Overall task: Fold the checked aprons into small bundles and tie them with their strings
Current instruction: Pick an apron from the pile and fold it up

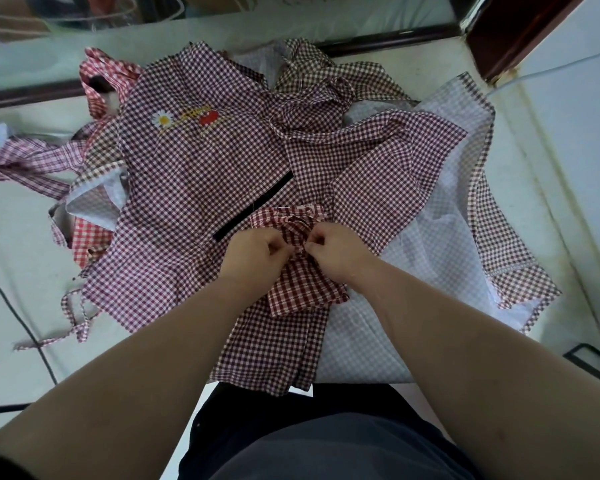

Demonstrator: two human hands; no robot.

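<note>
Forearms reach out over a dark lap and meet above the heap of cloth. Both hands have their fingers curled: the left hand and the right hand pinch a twisted strip of cloth at the middle of a small dark-red checked bundle, knuckles nearly touching. The bundle lies on a spread maroon apron, with its black pocket strip just left of the hands and an embroidered daisy farther off. To the right lies a white-lined apron, close under the right forearm. To the left, a black cable crosses the pale surface beside loose ties. Beyond lie a crumpled brown-checked apron and a red-checked apron. Bare surface shows along the left and far right, ending at a dark wooden edge.
</note>
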